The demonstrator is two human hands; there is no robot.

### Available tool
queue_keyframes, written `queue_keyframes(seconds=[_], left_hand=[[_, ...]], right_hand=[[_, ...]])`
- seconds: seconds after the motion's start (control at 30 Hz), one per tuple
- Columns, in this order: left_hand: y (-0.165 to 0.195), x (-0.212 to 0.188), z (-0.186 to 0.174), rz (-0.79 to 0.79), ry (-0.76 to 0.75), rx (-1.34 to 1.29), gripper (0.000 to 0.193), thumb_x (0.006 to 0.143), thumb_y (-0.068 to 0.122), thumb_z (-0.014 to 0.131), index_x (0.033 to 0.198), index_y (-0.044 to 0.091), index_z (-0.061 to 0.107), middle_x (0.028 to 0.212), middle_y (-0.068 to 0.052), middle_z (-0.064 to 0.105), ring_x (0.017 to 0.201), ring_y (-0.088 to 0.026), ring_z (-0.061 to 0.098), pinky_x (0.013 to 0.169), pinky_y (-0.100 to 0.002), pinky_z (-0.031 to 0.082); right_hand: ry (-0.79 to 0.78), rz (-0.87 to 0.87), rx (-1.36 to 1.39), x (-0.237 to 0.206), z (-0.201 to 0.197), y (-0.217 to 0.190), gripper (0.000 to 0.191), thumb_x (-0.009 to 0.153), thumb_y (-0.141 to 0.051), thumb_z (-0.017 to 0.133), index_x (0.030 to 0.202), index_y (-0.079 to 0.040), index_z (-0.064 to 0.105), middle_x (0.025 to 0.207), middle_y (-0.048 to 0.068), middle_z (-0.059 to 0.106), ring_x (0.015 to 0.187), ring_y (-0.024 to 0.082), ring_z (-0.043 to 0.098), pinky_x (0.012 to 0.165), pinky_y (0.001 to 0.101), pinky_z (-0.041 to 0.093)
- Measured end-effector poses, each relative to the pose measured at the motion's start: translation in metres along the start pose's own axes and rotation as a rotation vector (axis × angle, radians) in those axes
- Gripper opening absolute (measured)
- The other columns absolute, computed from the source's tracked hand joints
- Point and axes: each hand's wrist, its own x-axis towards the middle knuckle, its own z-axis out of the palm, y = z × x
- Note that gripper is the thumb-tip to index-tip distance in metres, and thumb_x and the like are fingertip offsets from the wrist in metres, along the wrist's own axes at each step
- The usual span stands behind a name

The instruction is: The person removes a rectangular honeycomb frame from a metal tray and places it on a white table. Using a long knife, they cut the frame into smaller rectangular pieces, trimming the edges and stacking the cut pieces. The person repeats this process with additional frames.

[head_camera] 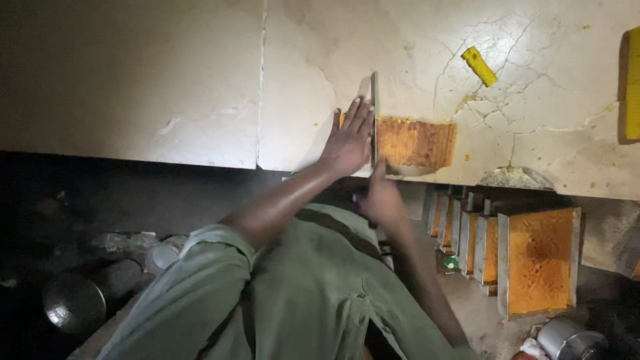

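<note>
Pressing flat on the pale, cracked stone table (pixel 167 87), left hand (pixel 348 140), fingers spread and straight, grip released, palm lying against the left face of a thin metal blade (pixel 374 117) standing on edge. Just right of the blade, touching it, an orange slab (pixel 417 142) with a ribbed top, lying at the table's front edge. Below that edge, right hand (pixel 380 197), grip clenched at the blade's lower end; exactly what is inside it hard to tell in the shadow. Farther up the table, well apart from the slab, a small yellow stick (pixel 480 66), tilted; at the far right edge, a yellow block (pixel 632 83), cut off by the frame. Orange smears and crumbs near the cracks. Under the table on the right, a row of metal trays (pixel 539 261) leaning on edge, the nearest one coated orange inside. Down left in the dark, a round metal pot (pixel 83 301). Green sleeves (pixel 213 267) filling the lower middle.
</note>
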Motion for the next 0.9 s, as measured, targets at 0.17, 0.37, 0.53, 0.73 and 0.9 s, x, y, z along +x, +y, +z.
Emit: queue_keyframes(seconds=[0.17,0.37,0.53,0.73,0.9], left_hand=[[-0.006,-0.003,-0.002,0.031,0.099,-0.101,0.067,0.104,0.03,0.052,0.158,-0.004,0.029,0.168,-0.023,0.019,0.159,-0.042,0.01,0.127,-0.059,0.018],[-0.006,-0.005,0.007,0.02,0.064,-0.104,0.072,0.098,0.02,0.053,0.16,-0.004,0.027,0.168,-0.022,0.018,0.158,-0.041,0.01,0.127,-0.058,0.016],[-0.012,-0.004,0.004,0.053,0.091,-0.072,0.072,0.098,0.02,0.053,0.158,-0.01,0.024,0.166,-0.028,0.015,0.156,-0.043,0.008,0.126,-0.06,0.014],[-0.022,-0.01,-0.001,0.089,0.144,-0.141,0.066,0.104,0.017,0.049,0.16,-0.008,0.026,0.17,-0.026,0.017,0.16,-0.043,0.009,0.132,-0.052,0.016],[-0.026,-0.012,0.008,0.09,0.118,-0.102,0.067,0.1,0.017,0.05,0.155,-0.013,0.028,0.166,-0.031,0.02,0.158,-0.045,0.011,0.13,-0.049,0.017]], right_hand=[[0.096,-0.229,-0.057,0.002,-0.043,-0.045,0.081,0.076,-0.022,0.085,0.137,0.004,0.039,0.113,0.031,0.07,0.107,0.044,0.07,0.093,0.0479,0.057],[-0.093,-0.144,0.011,-0.09,0.011,0.008,0.11,0.073,-0.024,0.086,0.149,0.012,0.015,0.115,0.037,0.062,0.103,0.05,0.064,0.088,0.0536,0.054],[-0.022,-0.059,-0.039,-0.023,0.027,-0.001,0.096,0.079,-0.022,0.08,0.148,0.011,0.022,0.108,0.033,0.067,0.099,0.049,0.068,0.085,0.053,0.056],[0.107,-0.261,0.018,0.017,-0.038,-0.054,0.08,0.079,-0.018,0.079,0.139,0.008,0.033,0.107,0.03,0.071,0.102,0.046,0.071,0.088,0.0488,0.059],[-0.033,-0.267,0.005,-0.054,0.005,-0.006,0.096,0.076,-0.013,0.08,0.147,0.01,0.019,0.121,0.041,0.06,0.112,0.053,0.063,0.091,0.0541,0.052]])
